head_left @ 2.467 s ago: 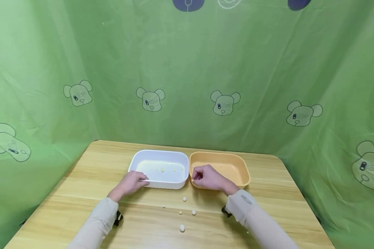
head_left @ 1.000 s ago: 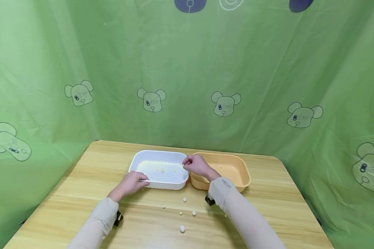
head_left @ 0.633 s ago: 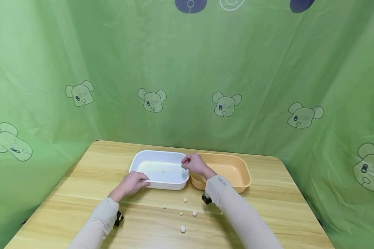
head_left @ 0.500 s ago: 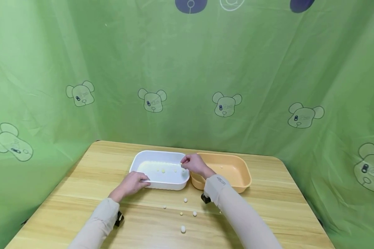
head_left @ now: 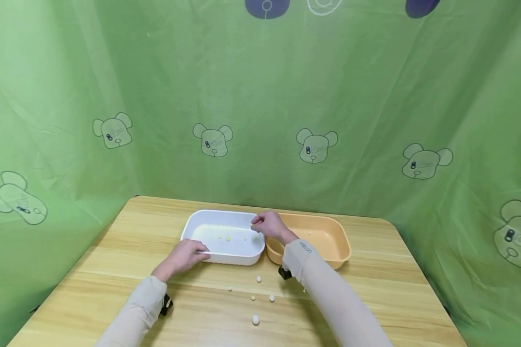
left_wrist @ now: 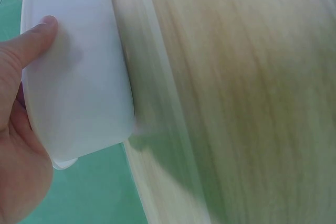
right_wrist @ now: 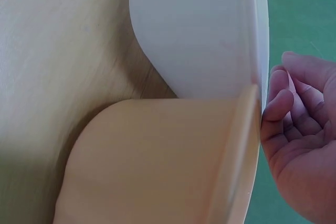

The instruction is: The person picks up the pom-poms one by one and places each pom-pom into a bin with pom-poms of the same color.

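My left hand [head_left: 183, 255] grips the near left rim of a white plastic basin [head_left: 232, 259]; in the left wrist view its thumb [left_wrist: 39, 39] presses the basin's outer wall. Above the right end of that basin, my right hand [head_left: 271, 225] pinches a tiny yellow ball [head_left: 252, 227] between thumb and fingertips. The right wrist view hides the ball and shows the curled fingers [right_wrist: 281, 103] just past the rims. Several small pale yellow balls [head_left: 227, 239] lie inside the white basin. An orange basin [head_left: 345, 253] stands against its right side, partly covered by my right wrist.
Several small white and yellow balls lie loose on the wooden table [head_left: 373, 279] in front of the basins, the largest a white ball [head_left: 255, 319] nearest me. One pale ball [head_left: 309, 233] sits in the orange basin. A green curtain [head_left: 260, 96] surrounds the table.
My right hand has moved from the orange basin's near left rim leftward and up over the white basin's right end, then shifted only slightly. My left hand has kept its grip.
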### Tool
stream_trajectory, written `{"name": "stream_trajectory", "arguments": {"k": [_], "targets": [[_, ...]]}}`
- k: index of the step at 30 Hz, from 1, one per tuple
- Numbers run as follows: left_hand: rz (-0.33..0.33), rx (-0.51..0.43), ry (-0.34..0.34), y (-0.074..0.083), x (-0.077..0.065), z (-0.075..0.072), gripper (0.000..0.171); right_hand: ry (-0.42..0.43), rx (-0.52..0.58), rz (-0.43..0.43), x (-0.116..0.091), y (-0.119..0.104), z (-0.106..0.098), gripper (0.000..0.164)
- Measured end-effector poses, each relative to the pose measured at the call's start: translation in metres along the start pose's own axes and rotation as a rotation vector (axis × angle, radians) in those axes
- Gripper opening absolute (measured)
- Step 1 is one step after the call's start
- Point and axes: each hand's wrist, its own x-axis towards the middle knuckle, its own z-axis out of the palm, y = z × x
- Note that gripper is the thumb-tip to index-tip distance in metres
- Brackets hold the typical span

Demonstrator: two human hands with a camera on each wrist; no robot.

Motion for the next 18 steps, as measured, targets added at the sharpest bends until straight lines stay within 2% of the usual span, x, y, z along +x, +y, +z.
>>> {"name": "stream_trajectory", "arguments": {"k": [18], "targets": [[-0.014, -0.001, -0.007, 0.0009, -0.0007, -0.0001, 0.004, -0.017, -0.017, -0.035, 0.0012, -0.0004, -0.0025, 0.014]]}}
